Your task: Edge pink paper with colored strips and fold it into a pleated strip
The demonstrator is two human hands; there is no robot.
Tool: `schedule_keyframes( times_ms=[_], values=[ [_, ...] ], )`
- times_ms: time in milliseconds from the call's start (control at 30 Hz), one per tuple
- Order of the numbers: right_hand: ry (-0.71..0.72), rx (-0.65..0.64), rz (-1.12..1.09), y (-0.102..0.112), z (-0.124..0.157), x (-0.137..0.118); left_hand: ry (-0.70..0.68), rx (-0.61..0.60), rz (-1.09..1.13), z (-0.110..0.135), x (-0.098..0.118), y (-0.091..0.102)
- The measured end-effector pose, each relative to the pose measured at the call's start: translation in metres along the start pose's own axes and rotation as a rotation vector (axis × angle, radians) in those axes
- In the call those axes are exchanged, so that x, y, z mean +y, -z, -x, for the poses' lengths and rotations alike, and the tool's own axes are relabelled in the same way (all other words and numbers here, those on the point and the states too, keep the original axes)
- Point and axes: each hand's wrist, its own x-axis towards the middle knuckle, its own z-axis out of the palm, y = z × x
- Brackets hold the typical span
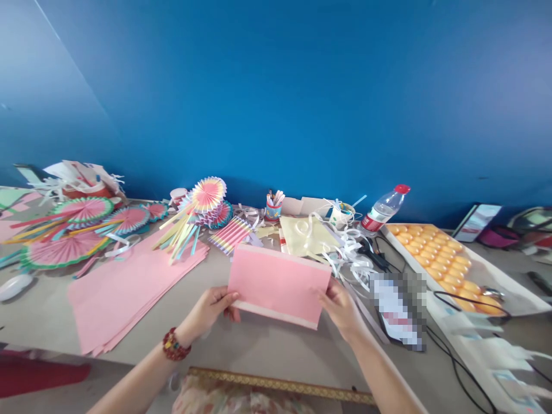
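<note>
Between my two hands a pink sheet of paper (276, 284) is held up, tilted, above the table. White strips run along its long top and bottom edges. My left hand (218, 305) pinches its lower left corner, thumb in front and fingers behind. At the right edge my right hand (338, 305) grips it, with some fingers hidden behind the sheet. A stack of larger pink sheets (133, 293) lies left of my left hand. Beyond the held sheet are a pleated, striped paper piece (230, 234) and a pale yellow sheet (308, 233).
Folded paper rosettes (209, 195) with streamers lie at the back left. White ribbons (353, 256) tangle near a plastic bottle (383, 211). A pen cup (273, 208) stands by the blue wall. At right are a phone (399, 313), cables and a tray of yellow egg-shaped things (440, 261).
</note>
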Motion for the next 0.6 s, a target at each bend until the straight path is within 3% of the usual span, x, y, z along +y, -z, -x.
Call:
schedule_keyframes(
  times_ms=[200,233,300,400,500,600],
  values=[
    [-0.114,0.020,0.018,-0.003,0.005,0.013,-0.060,-0.052,-0.023,0.011,0.009,0.001],
    [-0.136,-0.010,-0.001,-0.003,0.006,0.013,-0.082,-0.010,-0.021,0.008,0.014,0.003],
    [-0.168,-0.067,-0.017,-0.004,0.006,0.016,-0.088,0.184,0.004,-0.003,0.021,0.010],
    [-0.158,-0.119,0.017,-0.008,0.005,0.020,-0.079,0.300,0.015,-0.024,0.024,0.020],
    [-0.005,-0.084,0.187,-0.006,0.002,0.021,-0.075,0.310,0.035,-0.036,0.022,0.021],
    [0.326,0.203,0.568,-0.004,0.000,0.011,-0.078,0.261,0.058,-0.036,0.018,0.013]
  ],
)
